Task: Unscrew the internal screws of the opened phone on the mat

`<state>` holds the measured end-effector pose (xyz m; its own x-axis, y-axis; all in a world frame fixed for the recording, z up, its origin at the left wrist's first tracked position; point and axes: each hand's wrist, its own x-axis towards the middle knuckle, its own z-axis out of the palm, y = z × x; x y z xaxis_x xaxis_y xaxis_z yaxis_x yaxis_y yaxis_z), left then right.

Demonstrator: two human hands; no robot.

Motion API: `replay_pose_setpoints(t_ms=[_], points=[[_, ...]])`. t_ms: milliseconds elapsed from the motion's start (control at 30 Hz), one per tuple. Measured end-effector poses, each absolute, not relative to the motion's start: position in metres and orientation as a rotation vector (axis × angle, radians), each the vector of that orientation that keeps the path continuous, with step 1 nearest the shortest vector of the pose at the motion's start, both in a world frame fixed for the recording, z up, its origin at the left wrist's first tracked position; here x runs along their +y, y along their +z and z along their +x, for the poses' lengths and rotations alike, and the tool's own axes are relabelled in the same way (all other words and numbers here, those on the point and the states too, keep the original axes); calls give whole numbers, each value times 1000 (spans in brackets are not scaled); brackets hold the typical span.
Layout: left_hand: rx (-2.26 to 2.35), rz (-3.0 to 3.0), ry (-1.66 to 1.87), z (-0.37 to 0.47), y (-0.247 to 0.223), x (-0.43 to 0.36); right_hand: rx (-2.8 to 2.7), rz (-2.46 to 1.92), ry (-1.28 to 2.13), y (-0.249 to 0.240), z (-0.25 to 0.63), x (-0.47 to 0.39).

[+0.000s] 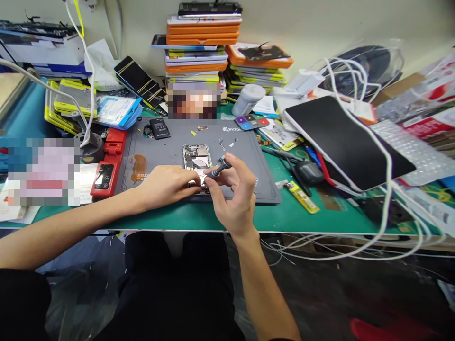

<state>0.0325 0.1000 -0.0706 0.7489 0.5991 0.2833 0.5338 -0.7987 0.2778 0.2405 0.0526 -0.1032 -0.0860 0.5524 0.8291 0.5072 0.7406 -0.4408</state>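
An opened smartphone [197, 154] with its inner parts bare lies on a grey work mat [159, 151]. My right hand [234, 194] grips a small screwdriver [217, 169], its tip pointing down and left at the phone's lower part. At the phone's lower left edge rests my left hand [170, 187], fingers drawn together against the phone; whether they pinch a small part is hidden. A black phone battery [159, 128] lies at the mat's upper left. Small loose parts [222, 144] lie to the right of the phone.
Behind the mat rise stacks of orange boxes [202, 35]. A black tablet [350, 142] leans at the right under a white cable [382, 151]. A red device [104, 176] stands left of the mat, and a yellow packet [303, 197] lies to the right.
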Motion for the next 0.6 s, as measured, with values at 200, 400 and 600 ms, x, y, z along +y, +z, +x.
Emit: replay_pose_setpoints(t_ms=[200,400,600], points=[[918,2694,550,32,-70,99,-1673,-801,225,-101,240,50],[937,2695,509,33,-67,98,-1509,-869,168,-97,248,50],[964,2666,498,34,-64,97,-1529,-943,158,-98,259,49]])
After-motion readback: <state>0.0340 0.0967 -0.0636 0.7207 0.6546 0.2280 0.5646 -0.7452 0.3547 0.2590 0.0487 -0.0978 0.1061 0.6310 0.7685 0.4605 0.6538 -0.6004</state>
